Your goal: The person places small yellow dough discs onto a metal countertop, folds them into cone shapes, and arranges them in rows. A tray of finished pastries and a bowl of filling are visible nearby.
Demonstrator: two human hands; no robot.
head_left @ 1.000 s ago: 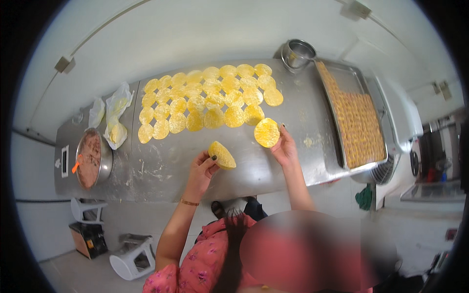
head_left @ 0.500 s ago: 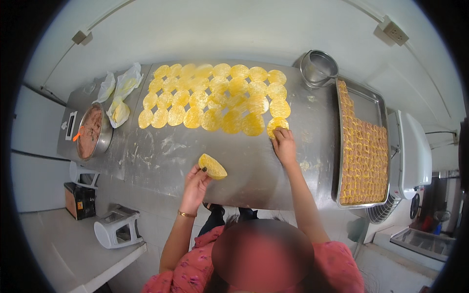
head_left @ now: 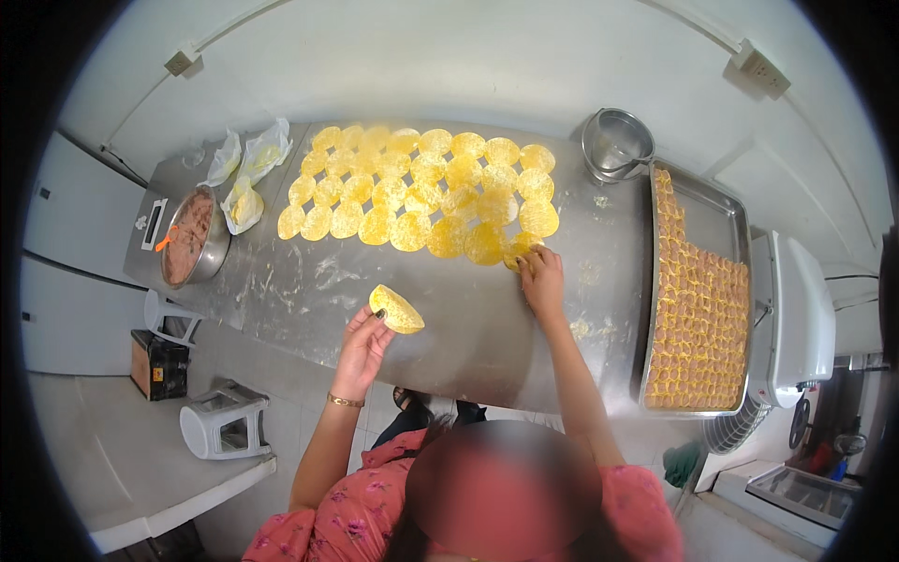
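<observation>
My left hand point(head_left: 363, 343) pinches a thin stack of round yellow dough wrappers point(head_left: 397, 310), curved along one edge, above the steel table. At the near right corner of a grid of round yellow wrappers point(head_left: 410, 231), the fingers of my right hand point(head_left: 542, 281) grip the edge of one wrapper point(head_left: 521, 249). That wrapper lies against its neighbour on the left. The grid runs in several rows across the far side of the table, some wrappers touching or overlapping. My right fingertips partly cover the wrapper they hold.
At the left stand a steel bowl of pinkish filling point(head_left: 193, 238) with an orange-handled utensil, a scale point(head_left: 154, 225) and plastic bags point(head_left: 245, 204). At the right are a metal pot point(head_left: 616, 145) and a tray of small filled dumplings point(head_left: 698, 328). A white stool point(head_left: 225, 423) stands below.
The wrapper under my right hand has shifted left toward its neighbour. My left hand still holds the stack, a little farther left. The whole view has shifted slightly.
</observation>
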